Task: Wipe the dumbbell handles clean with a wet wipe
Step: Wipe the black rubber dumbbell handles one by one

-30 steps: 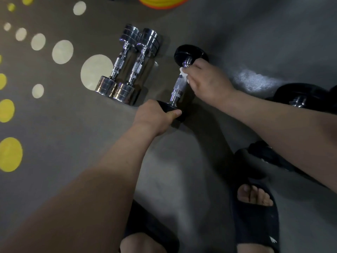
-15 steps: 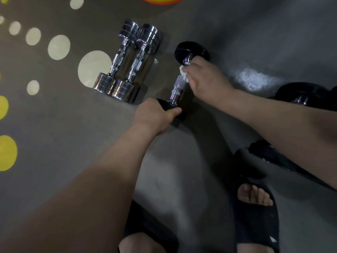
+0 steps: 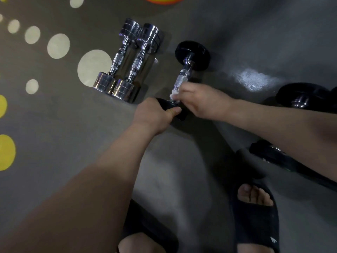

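Black dumbbell (image 3: 182,77) sits on the floor (image 3: 175,165) near frame centre, just right of the two chrome dumbbells (image 3: 137,64), which lie side by side with heads touching. Its long axis runs 7 o'clock to 1 o'clock: the near head is under the left hand (image 3: 155,115) and the far head points away at 1 o'clock. Left hand grips the near head, fingers curled over it and thumb along the side; reads as an anchor against rolling. Right hand (image 3: 202,101) comes in from 3 o'clock and pinches the wet wipe (image 3: 174,94) round the handle at its near end, right against the near head. Key relation: the exposed knurled stretch lies at 1 o'clock from the wipe, along the bar axis, so I judge the next stroke runs toward the far head. Right hand is the nearer one to that stretch. More black dumbbells (image 3: 306,95) lie at 3 o'clock, well apart. Cannot tell whether the chrome pair is wiped.
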A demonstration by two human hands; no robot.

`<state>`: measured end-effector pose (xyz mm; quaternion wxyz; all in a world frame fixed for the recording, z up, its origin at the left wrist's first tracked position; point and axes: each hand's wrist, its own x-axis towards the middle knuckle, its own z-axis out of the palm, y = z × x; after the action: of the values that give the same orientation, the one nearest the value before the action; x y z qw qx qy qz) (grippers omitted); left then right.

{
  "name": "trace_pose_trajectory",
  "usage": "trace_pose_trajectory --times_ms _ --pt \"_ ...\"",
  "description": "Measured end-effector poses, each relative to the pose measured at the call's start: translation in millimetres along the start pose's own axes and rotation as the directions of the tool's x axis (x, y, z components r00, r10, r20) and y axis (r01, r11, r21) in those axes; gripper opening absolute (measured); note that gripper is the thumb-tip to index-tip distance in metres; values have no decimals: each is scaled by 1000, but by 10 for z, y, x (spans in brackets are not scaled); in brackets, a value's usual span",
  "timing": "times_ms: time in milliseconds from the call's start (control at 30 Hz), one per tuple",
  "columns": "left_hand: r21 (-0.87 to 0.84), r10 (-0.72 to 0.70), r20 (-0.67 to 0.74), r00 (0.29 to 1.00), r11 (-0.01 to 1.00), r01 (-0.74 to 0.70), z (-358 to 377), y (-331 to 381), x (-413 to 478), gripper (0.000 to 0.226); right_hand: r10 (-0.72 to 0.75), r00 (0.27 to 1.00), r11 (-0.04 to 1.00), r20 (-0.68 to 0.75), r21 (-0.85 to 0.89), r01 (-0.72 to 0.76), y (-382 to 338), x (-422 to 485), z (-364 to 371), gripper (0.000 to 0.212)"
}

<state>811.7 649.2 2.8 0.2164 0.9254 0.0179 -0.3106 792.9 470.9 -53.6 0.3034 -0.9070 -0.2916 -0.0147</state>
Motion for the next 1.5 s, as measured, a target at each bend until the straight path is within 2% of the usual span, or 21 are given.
trace_pose_trajectory --times_ms 67,133,200,300,333,433,467,600,667,767,833,933,1000,1067,1100,1233,1267,1400,1500 --pt "-10 6 -3 1000 1000 -6 -1 -4 1 40 80 993 996 -83 -22 -82 107 89 -63 25" --pt "-9 7 -1 1000 1000 -7 -17 4 -3 38 201 962 980 -186 28 -199 127 138 -61 35" --pt "0 6 -3 1000 1000 -6 -26 6 -4 39 145 976 989 -161 13 -145 45 110 32 34" --pt "2 -5 -7 1000 1000 5 -26 -3 2 42 -21 1000 1000 4 -8 21 -17 29 46 28" --pt "-2 -7 -4 1000 1000 7 -29 -5 4 41 -4 1000 1000 -5 -22 4 31 67 2 29" --pt "-6 -2 25 1000 1000 2 -43 -16 21 27 196 962 981 -188 28 -194 134 173 -47 36" --pt "-1 -3 35 999 1000 3 -53 -16 22 23 218 952 976 -213 39 -214 113 164 -6 34" --pt "-23 10 50 999 1000 -9 -74 -33 35 23 51 994 999 -95 -8 -52 5 48 64 23" --pt "-24 16 54 998 1000 -15 -88 -38 42 21 130 978 990 -161 -25 -136 93 126 -4 31" --pt "-27 9 67 998 1000 -7 -103 -48 64 29 329 901 940 -283 9 -341 142 212 18 43" --pt "-21 -6 73 997 1000 8 -117 -48 63 36 284 925 956 -253 -5 -294 36 168 120 37" --pt "-38 -31 82 996 999 34 -118 -58 75 37 122 982 991 -147 -39 -129 -1 85 113 28" --pt "-39 -29 84 996 999 32 -119 -49 69 36 235 948 969 -215 -20 -244 123 176 51 28" --pt "-43 -31 84 996 999 34 -115 -52 75 36 374 875 923 -307 28 -384 176 242 37 32" --pt "-43 -34 83 996 998 38 -116 -58 82 35 382 867 919 -321 32 -393 144 237 70 33" --pt "-42 -52 75 996 998 56 -112 -89 108 35 178 965 984 -191 13 -179 -68 100 124 35" --pt "-45 -51 76 996 997 55 -116 -88 102 35 176 966 984 -191 -5 -180 -13 112 114 34" --pt "-70 -30 58 998 997 34 -104 -104 90 33 411 852 905 -324 35 -423 187 235 70 37" --pt "-104 -32 29 999 994 35 -33 -112 61 39 439 821 890 -364 53 -453 140 204 118 38"
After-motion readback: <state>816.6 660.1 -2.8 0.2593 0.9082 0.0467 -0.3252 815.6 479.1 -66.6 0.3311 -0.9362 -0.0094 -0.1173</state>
